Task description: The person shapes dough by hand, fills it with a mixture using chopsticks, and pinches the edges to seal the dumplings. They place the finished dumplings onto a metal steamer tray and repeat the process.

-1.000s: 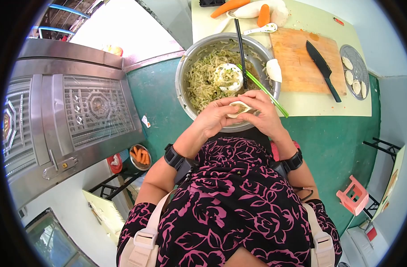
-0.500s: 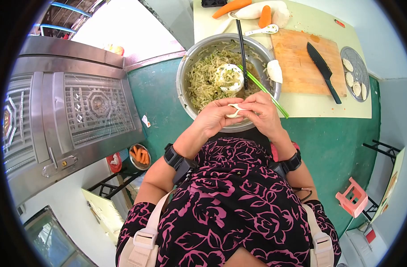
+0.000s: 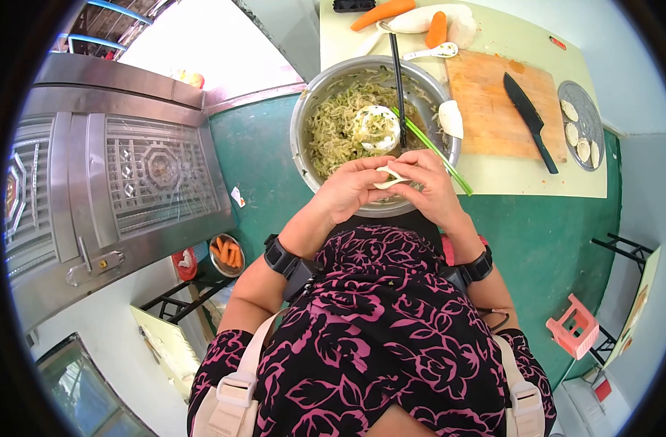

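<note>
A white dumpling wrapper is pinched between both hands over the near rim of a big metal bowl. My left hand has thumb and fingers closed on its left side. On the other side, my right hand grips its edge with thumb and forefinger. Shredded green filling fills much of the bowl, and a small white bowl with some filling sits in it. Black chopsticks and green chopsticks lean across the bowl. A stack of white wrappers lies at its right rim.
Right of the bowl, a black knife lies on a wooden cutting board. A round metal tray holds several dumplings. Behind are carrots, a white radish and a white spoon. A pink stool stands on the floor.
The wrapper between my fingertips looks more opened and drawn out, with its edges parted. Both hands stay in about the same place over the bowl's near rim.
</note>
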Demonstrator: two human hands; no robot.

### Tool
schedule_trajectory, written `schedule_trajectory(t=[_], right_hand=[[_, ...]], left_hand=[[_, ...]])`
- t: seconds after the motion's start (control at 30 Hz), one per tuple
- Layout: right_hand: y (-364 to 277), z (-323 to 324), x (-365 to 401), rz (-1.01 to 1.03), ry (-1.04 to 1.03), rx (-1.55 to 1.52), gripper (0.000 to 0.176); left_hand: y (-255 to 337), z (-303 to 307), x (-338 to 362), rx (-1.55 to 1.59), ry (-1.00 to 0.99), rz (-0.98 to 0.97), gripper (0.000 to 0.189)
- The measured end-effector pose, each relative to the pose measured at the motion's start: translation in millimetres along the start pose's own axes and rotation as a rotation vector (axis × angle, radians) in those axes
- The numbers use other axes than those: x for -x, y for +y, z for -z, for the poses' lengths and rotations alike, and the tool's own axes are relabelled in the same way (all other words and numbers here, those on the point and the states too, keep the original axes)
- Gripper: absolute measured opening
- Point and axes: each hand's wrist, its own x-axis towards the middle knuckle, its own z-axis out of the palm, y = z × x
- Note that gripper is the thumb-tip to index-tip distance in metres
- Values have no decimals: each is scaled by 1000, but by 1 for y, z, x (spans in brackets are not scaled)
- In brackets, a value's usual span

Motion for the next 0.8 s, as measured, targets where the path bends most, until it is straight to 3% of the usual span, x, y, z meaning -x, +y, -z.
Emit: schedule_trajectory(t=[0.27,0.37,0.47,0.57,0.8], right_hand=[[3,-6,3,25,115,33,14],[1,-8,8,-122,189,-84,15],[-9,-4,3,-264,224,-345,18],[-9,-4,1,-258,150,-435,24],[-11,1,-4,-205,39,-271,32]], left_hand=[[4,-2,3,67,9,56,38],[6,-2,5,82,-49,-1,41],[7,-2,3,-226,-128,-91,51],[2,-2,-1,-322,-29,-83,60],[4,-10,3,-487,47,-194,60]])
